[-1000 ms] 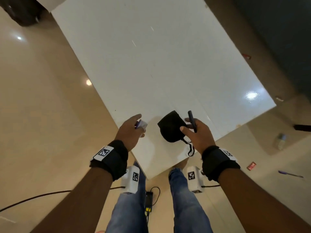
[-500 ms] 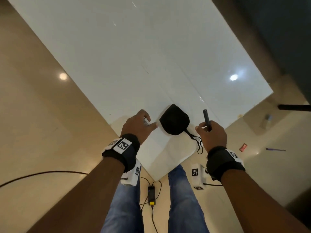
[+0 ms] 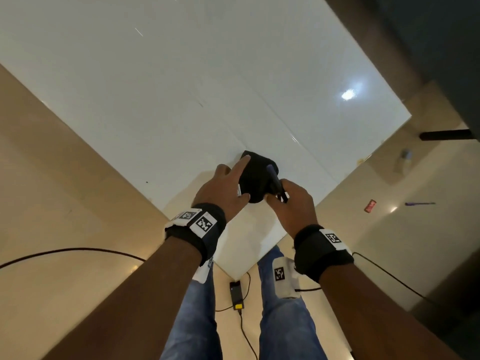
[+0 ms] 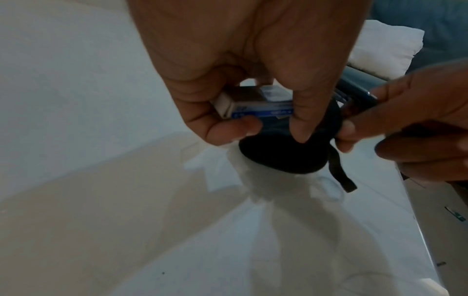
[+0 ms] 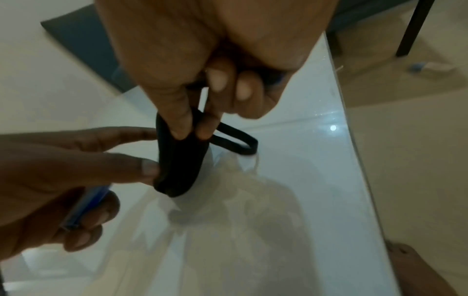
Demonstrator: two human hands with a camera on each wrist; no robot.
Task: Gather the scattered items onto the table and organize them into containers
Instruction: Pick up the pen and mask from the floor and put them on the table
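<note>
A black drawstring pouch stands near the front corner of the white table. My left hand holds a small blue-and-white box in its curled fingers, and its thumb and a finger also touch the pouch's left edge. My right hand keeps a dark pen in its curled fingers. Its thumb and forefinger pinch the pouch's rim, lifting it. The pouch's black cord loop hangs loose to the right.
On the floor to the right lie a red packet, a purple pen and a small bottle. A dark furniture leg stands beyond them. A black power adapter with cables lies between my legs, below the table corner.
Both hands have closed in on the pouch. The left came right with the box, the right came left with the pen and took the rim. The pouch now stands up.
</note>
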